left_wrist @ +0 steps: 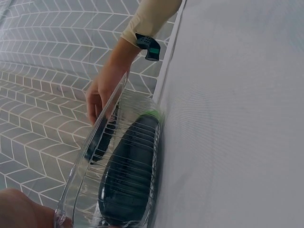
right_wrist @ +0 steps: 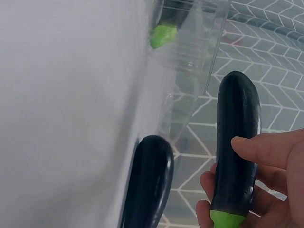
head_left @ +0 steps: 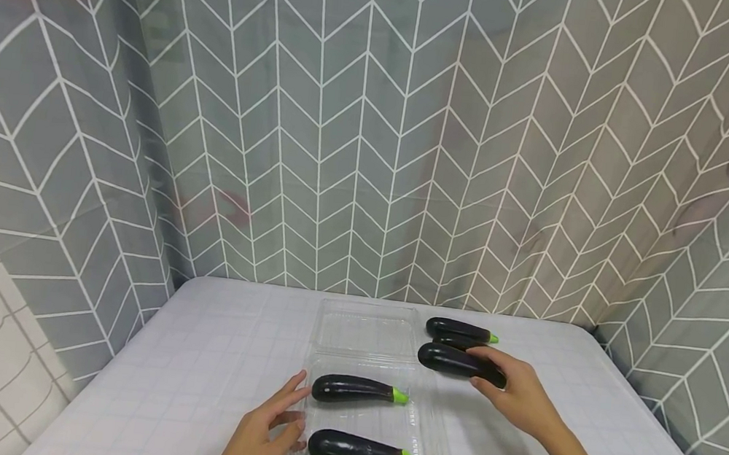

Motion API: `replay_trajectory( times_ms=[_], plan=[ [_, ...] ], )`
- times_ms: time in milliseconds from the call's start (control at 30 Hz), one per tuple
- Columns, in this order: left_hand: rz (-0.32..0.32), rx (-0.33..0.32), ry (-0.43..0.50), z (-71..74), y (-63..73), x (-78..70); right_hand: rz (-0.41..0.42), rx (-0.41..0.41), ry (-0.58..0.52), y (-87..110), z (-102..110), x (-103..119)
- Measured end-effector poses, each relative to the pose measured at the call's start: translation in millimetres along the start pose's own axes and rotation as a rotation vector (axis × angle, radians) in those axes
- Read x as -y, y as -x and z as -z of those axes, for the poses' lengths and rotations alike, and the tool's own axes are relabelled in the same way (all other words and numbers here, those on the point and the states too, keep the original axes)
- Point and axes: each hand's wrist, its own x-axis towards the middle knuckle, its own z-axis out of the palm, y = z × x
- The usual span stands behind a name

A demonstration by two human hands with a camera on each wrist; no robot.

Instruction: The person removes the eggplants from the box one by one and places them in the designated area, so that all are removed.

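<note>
My right hand (head_left: 516, 392) holds a dark eggplant (head_left: 453, 360) with a green stem end, thumb on one side and fingers on the other. In the right wrist view this eggplant (right_wrist: 237, 142) points its rounded end away from the hand. My left hand (head_left: 266, 427) rests at the left side of a clear plastic clamshell box (head_left: 362, 419), fingers spread and touching its wall. Inside the box's base lie an eggplant (head_left: 355, 390) at the back and another eggplant (head_left: 356, 447) at the front, green ends to the right.
The box's clear lid (head_left: 364, 330) lies folded open behind its base. To its right, an eggplant (head_left: 460, 330) lies beside another eggplant (head_left: 452, 341), partly hidden by the held one. All stand on a white-covered table (head_left: 228, 339), with a patterned curtain (head_left: 359, 146) behind.
</note>
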Motion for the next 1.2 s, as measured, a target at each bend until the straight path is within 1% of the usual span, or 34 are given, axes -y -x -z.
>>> replay_trajectory(
  times_ms=[100,333,667,933,1200],
  plan=[
    [0.003,-0.001,0.005,-0.5,0.1,-0.3,-0.018,0.0,-0.004,2.1,2.3,-2.1],
    [-0.032,-0.004,0.007,-0.8,1.3,2.0,-0.059,0.01,-0.025,5.8,5.3,-5.5],
    [-0.033,0.001,-0.001,-0.1,-0.2,3.0,-0.136,0.038,-0.022,10.5,5.1,-15.3],
    [-0.034,0.004,-0.018,0.7,-0.4,2.0,-0.163,0.059,-0.046,12.1,2.3,-26.2],
    [-0.02,0.011,-0.019,1.1,-0.6,1.1,-0.176,0.083,-0.047,15.2,-1.6,-35.0]
  ],
)
